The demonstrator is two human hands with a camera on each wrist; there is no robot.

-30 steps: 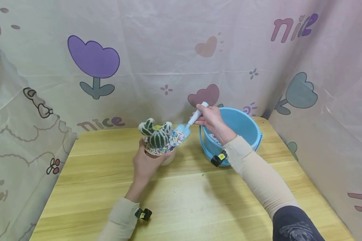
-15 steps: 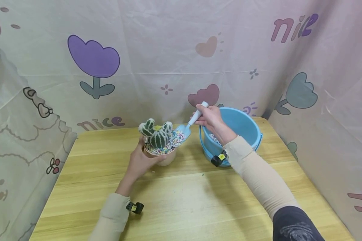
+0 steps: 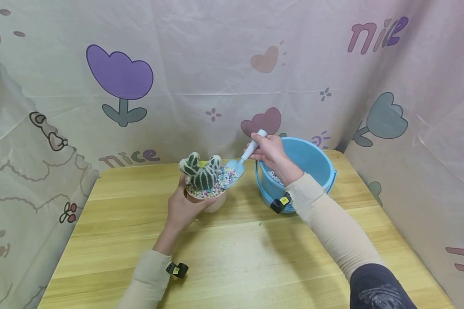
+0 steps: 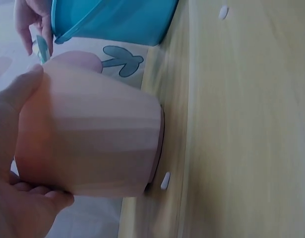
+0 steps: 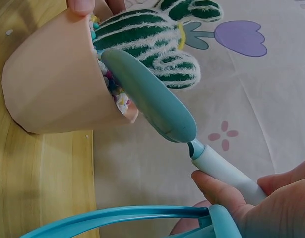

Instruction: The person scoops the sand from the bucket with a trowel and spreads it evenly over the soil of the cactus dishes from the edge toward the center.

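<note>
Change: pot (image 3: 206, 199) is tipped a little further toward the bucket (image 3: 296, 171) than a second ago; left forearm is swung slightly left; scoop (image 3: 240, 159) and right hand (image 3: 268, 151) are barely shifted.
Left hand (image 3: 183, 207): fingers and thumb are wrapped round the pink pot's side wall; thumb is seen at the rim in the left wrist view (image 4: 21, 96).
Pot position: held tilted, its base edge is on or just above the tabletop (image 3: 236, 253); which one cannot be told.
Pot contents: green-and-white cactus (image 3: 201, 171) is set upright in coloured gravel (image 3: 216, 186), filled to the rim.
Right hand: white handle of the blue scoop is pinched between the fingertips (image 5: 216, 191), handle end is pointed up and back.
Scoop blade: laid against the pot's rim on the bucket side, touching the gravel (image 5: 142, 96).
Bucket: blue, stood on the tabletop just right of the pot, partly behind the right wrist; some gravel is seen inside.
Loose bits: a few grains are scattered on the tabletop near the pot base (image 4: 165, 180).
Backdrop: printed cloth with tulips (image 3: 120, 79) is hung round the tabletop.
</note>
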